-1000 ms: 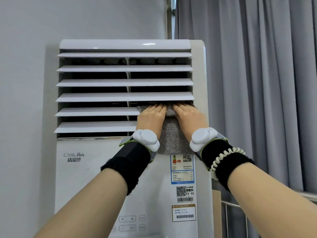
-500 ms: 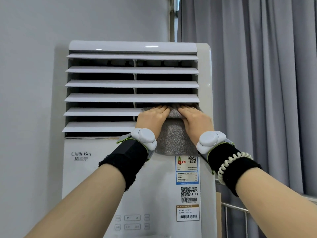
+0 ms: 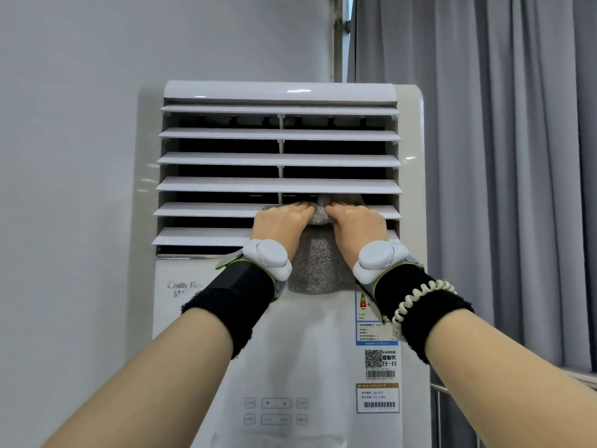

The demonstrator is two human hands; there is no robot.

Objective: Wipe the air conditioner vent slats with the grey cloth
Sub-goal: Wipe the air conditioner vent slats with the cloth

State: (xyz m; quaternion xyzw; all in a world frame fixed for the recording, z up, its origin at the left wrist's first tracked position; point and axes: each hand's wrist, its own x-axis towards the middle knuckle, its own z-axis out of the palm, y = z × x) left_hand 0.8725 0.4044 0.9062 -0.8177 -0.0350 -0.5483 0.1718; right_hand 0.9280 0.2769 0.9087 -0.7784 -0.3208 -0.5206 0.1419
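Two hands are pressing the grey cloth [image 3: 318,266] against the vent slats [image 3: 277,185] of the air conditioner [image 3: 290,334]. The cloth is sitting at the right half of the vent, its upper part bunched into the gap under the fourth slat down, over the fifth slat, while its lower part is hanging straight down in front of the bottom slat and onto the white front panel. Its long axis is running vertically; the slats are lying horizontally, their front edges pointing out toward the camera.

The left hand [image 3: 279,224] is lying palm-down on the cloth's left edge, fingers [image 3: 298,208] held together and curled over the bunched top, pointing up and to the right. The right hand [image 3: 357,226] is mirroring it on the cloth's right side, fingers together and curled, pointing up and to the left. The fingertips of both hands are nearly meeting over the fabric, gripping it from above; the thumbs are hidden.

Each wrist is wearing a white round device [image 3: 266,257] on a black wristband [image 3: 232,299]; a pale coiled cord [image 3: 416,300] is circling the right one.

Below the cloth, labels with codes [image 3: 376,360] are sticking to the panel's right side and buttons [image 3: 276,410] are showing lower down. A grey curtain [image 3: 500,156] is hanging to the right, a pale wall [image 3: 71,156] standing to the left.
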